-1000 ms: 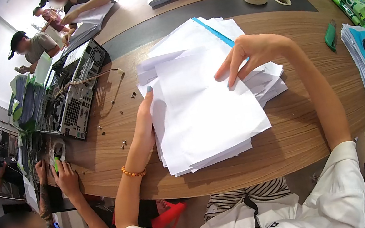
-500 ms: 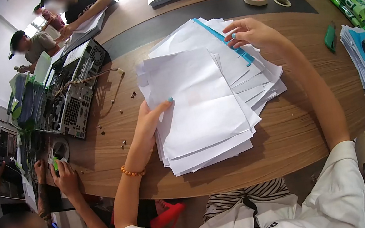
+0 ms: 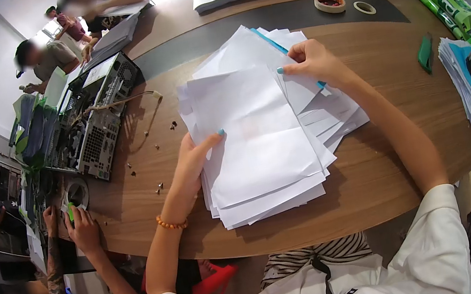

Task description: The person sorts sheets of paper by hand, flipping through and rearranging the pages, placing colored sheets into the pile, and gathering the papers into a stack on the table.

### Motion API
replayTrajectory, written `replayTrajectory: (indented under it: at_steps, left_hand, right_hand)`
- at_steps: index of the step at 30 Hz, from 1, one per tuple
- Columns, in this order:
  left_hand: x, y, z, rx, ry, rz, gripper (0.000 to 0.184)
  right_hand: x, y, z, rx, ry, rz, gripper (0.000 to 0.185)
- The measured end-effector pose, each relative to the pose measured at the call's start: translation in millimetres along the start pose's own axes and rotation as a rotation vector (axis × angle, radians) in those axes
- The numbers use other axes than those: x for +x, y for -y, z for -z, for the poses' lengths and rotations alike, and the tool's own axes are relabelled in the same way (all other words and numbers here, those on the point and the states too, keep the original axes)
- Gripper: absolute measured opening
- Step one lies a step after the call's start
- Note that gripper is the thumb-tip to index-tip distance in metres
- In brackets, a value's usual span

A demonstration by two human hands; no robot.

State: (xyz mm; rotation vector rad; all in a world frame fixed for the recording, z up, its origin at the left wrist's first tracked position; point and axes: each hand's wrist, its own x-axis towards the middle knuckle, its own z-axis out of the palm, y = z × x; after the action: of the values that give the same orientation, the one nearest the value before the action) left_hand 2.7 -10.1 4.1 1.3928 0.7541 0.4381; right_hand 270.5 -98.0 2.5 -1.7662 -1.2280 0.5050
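Note:
My left hand (image 3: 189, 162) grips the left edge of a stack of white paper (image 3: 257, 143), its thumb lying on the top sheet. Behind and to the right, more loose white sheets (image 3: 330, 115) are fanned out on the table. Thumb and fingers of my right hand (image 3: 312, 65) are closed on the edge of a white paper sheet (image 3: 260, 52) in that rear pile. A blue strip (image 3: 271, 41) runs along the pile beside my right hand, partly covered by the hand and the paper.
An opened computer case (image 3: 102, 116) stands at left, with small screws (image 3: 159, 188) near it. Tape rolls (image 3: 330, 3), a green cutter (image 3: 425, 53) and a paper bundle (image 3: 467, 77) lie at right. A co-worker's hand (image 3: 82, 228) holds something green at lower left.
My right hand has come down leftward from above the blue strip, its spread fingers closing on a sheet. More of the strip is covered. My left hand stays in place.

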Motion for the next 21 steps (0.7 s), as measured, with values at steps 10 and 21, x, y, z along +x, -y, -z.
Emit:
replayTrajectory:
  at_steps: [10, 21]
  left_hand:
    - [-0.5, 1.3, 0.0, -0.096, -0.034, -0.011, 0.029]
    - [5.4, 10.8, 6.6, -0.227, -0.064, -0.045, 0.033]
  right_hand:
    - [11.4, -9.6, 52.0, 0.054, -0.368, 0.136, 0.016]
    - [-1.3, 18.1, 80.7, 0.060, -0.359, 0.156, 0.015]
